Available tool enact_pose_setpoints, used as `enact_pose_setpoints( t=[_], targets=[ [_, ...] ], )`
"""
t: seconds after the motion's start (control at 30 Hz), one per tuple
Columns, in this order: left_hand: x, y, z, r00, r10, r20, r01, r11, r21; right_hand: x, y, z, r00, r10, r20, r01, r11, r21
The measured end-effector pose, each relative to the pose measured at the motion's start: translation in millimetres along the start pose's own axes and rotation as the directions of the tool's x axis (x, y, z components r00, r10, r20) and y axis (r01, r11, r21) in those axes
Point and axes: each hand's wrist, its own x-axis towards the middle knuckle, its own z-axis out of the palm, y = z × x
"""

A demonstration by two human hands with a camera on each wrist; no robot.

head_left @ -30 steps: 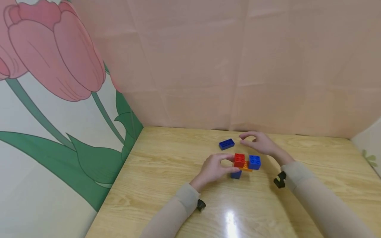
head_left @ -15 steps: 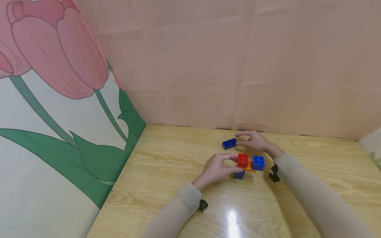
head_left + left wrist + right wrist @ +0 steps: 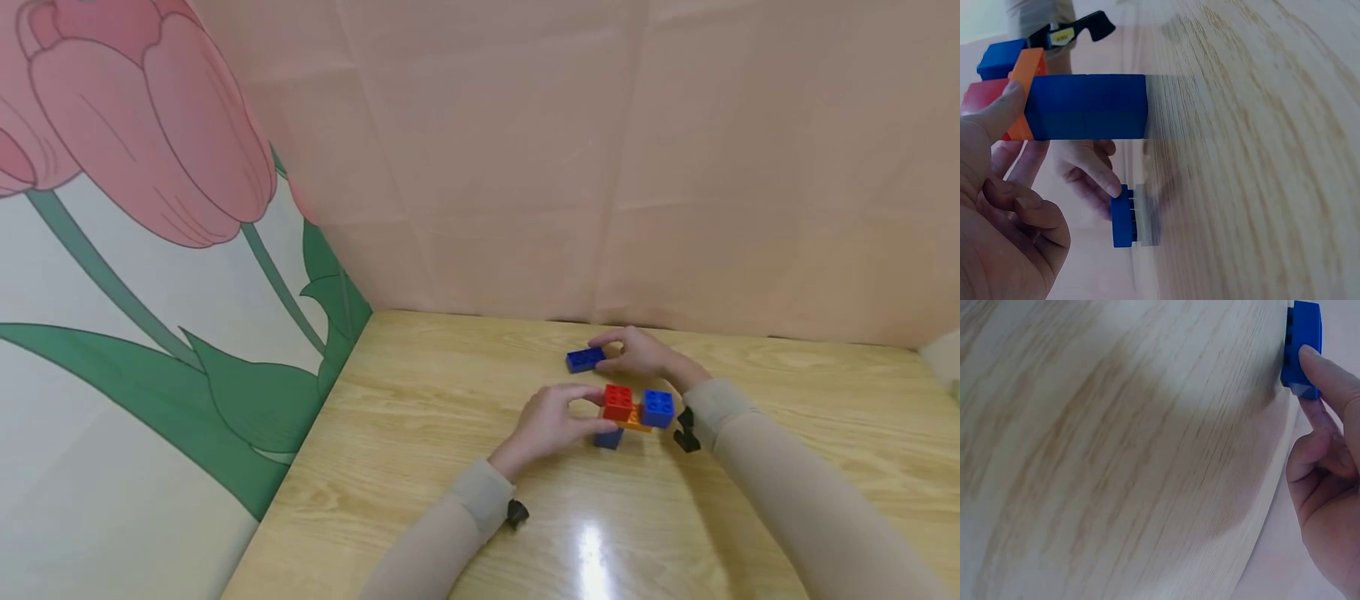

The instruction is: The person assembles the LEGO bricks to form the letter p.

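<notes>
My left hand [image 3: 551, 422] pinches a small toy-brick build from its left side, the thumb lying along the orange plate [image 3: 1021, 119]. On that plate sit a red brick [image 3: 618, 402] and a blue square-topped brick [image 3: 658, 408], side by side. Below it, a blue brick column [image 3: 1088, 107] reaches down to the wooden table. Farther back, my right hand [image 3: 637, 353] pinches the right end of a flat blue brick [image 3: 585, 359] between thumb and fingers. This brick is upside down, with its studs [image 3: 1288, 340] facing the tabletop.
The wooden table [image 3: 405, 400] ends at a pinkish cloth backdrop [image 3: 480, 167]. To the left stands a wall panel painted with tulips [image 3: 165, 333]. Both wrists carry small black devices [image 3: 517, 513].
My right hand has moved left to the flat blue brick and taken its end between thumb and fingers. The left hand keeps its hold on the build; the head view has shifted slightly.
</notes>
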Motion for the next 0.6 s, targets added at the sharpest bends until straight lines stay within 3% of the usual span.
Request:
enact_pose_setpoints(
  t=[0.27,0.6],
  targets=[
    [-1.0,1.5,-0.6,1.0,-0.006,0.007,0.006,1.0,-0.002,-10,4,-5,0.995,0.097,0.013,-0.098,0.994,0.051],
    [-2.4,0.8,-0.4,1.0,0.007,-0.002,-0.007,1.0,-0.011,-41,5,-14,0.997,0.01,-0.072,-0.014,0.999,-0.052]
  ],
)
